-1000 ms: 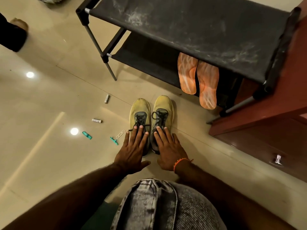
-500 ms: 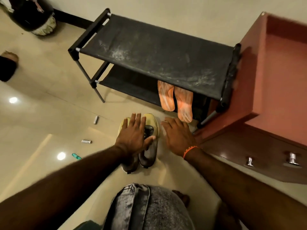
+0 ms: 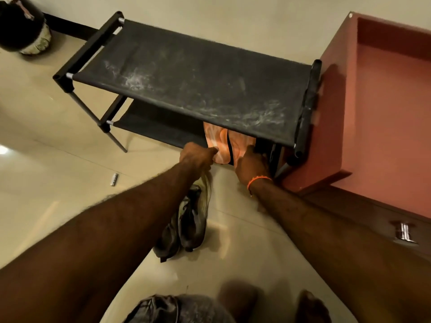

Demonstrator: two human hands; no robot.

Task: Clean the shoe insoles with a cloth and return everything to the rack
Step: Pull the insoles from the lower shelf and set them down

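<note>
Reaching forward, both hands meet the two orange insoles that hang over the front edge of the rack's lower shelf (image 3: 163,129), tucked under the dusty top shelf (image 3: 186,85). The left hand (image 3: 198,155) has thumb and fingers curled onto the near end of the left insole (image 3: 218,143) — it looks like a pinch at the heel. The right hand (image 3: 250,164) lies over the near end of the right insole (image 3: 240,145); its fingers are hidden on the far side, so I cannot tell whether it grips or only touches.

Judging by how they drape, these insoles are thin, light and floppy foam — they will bend and flap if lifted by one end. A pinch at the heel is enough to slide each out; supporting the middle would keep it flat for wiping. Nothing here is fragile, though the patterned face may be slightly slick.

Just behind the left hand and beneath its forearm, the pair of shoes (image 3: 191,215) sits on the floor (image 3: 70,183). No cloth is visible.
</note>
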